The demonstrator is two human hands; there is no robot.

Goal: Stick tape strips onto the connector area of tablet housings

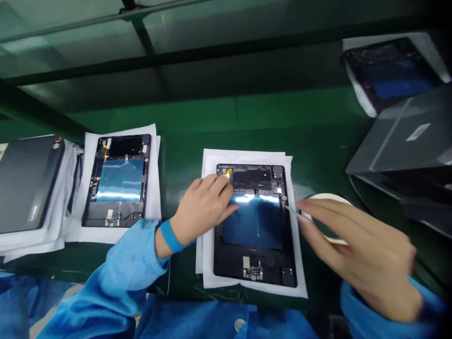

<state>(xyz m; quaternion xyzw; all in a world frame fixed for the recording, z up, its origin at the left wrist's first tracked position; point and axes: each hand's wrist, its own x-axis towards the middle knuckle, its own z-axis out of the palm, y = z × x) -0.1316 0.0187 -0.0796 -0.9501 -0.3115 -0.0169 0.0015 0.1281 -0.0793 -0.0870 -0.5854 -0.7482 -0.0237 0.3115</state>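
An opened tablet (pixel 252 261) lies on white sheets in front of me, its inner parts and blue-filmed battery (pixel 252 226) facing up. My left hand (pixel 205 205) is over its upper left edge, fingers curled and thumb stretched across the battery's corner. Right by those fingertips is a yellow ribbon piece (pixel 228 174); whether they grip it is hidden. At the tablet's right edge, my right hand (pixel 360 245), blurred, pinches a thin pale strip (pixel 293 210) between thumb and fingers. Behind that hand shows a white ring-shaped roll (pixel 328 197), partly covered.
Another opened tablet (pixel 120 181) lies on white sheets to the left. Beside it, a dark-backed tablet (pixel 28 183) rests on stacked sheets. A grey box-like object (pixel 406 136) stands at right, with another opened tablet (pixel 391 70) behind it. Dark rails run along the back.
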